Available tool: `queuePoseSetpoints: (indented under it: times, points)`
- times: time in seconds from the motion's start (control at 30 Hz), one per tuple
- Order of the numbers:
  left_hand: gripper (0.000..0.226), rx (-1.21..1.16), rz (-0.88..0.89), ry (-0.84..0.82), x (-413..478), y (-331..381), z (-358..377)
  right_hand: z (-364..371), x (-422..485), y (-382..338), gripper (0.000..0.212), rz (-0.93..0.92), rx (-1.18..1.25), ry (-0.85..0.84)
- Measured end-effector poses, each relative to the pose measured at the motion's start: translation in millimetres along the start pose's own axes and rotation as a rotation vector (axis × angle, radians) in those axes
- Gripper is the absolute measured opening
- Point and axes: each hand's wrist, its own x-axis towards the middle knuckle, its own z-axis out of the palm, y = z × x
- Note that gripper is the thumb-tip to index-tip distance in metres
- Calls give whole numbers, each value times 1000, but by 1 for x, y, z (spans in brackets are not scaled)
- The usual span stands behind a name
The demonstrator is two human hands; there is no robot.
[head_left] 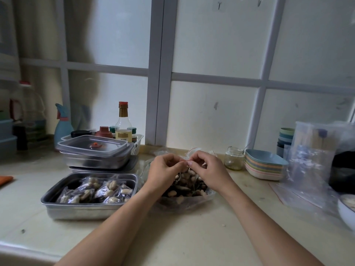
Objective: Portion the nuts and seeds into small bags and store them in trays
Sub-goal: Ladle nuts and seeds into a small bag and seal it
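Your bench (192, 237) is pale and scuffed. Under both hands lies a big clear bag of nuts (184, 191). Just left of your left hand (165, 173) sits an open steel tray (90, 210) of filled small bags (99, 191), with a stack of lidded trays (96, 154) beyond it. Right of your right hand (208, 169) stand a glass jar (234, 158), then stacked pastel dishes (265, 166), then loose clear bags (307, 166).

Small clear bag (189, 172) over large open nut bag (182, 191), steel tray (90, 207) of filled packets (107, 190) alongside

Left hand (165, 172), right hand (208, 169) on small bag (190, 174) (tray (90, 210) beside)
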Motion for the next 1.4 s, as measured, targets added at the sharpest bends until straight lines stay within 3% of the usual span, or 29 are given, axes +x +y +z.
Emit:
queuePoseSetpoints:
  times: [0.23, 0.43, 0.83, 1.0, 1.13, 1.2, 1.4]
  points:
    - [7, 73, -32, 75, 4, -9, 2, -4, 0, 3, 12, 52, 17, -27]
    - [10, 115, -26, 4, 3, -7, 4, -7, -2, -1, 14, 39, -26, -51]
    - [11, 141, -32, 113, 2, -7, 0, -10, 1, 16, 16, 122, 37, -97]
    - [10, 168, -12, 71, 1, -9, 0, -9, 1, 16, 15, 112, 71, -80]
    - [50, 219, 54, -118, -4, -9, 1, -7, 1, 17, 11, 98, 124, -36]
    - [56, 266, 124, -166, -6, -10, 3, -7, 0, 15, 14, 83, 132, 0]
    - [37, 232, 130, -57, 0, -11, 2, -6, 2, 9, 25, 24, 73, 25]
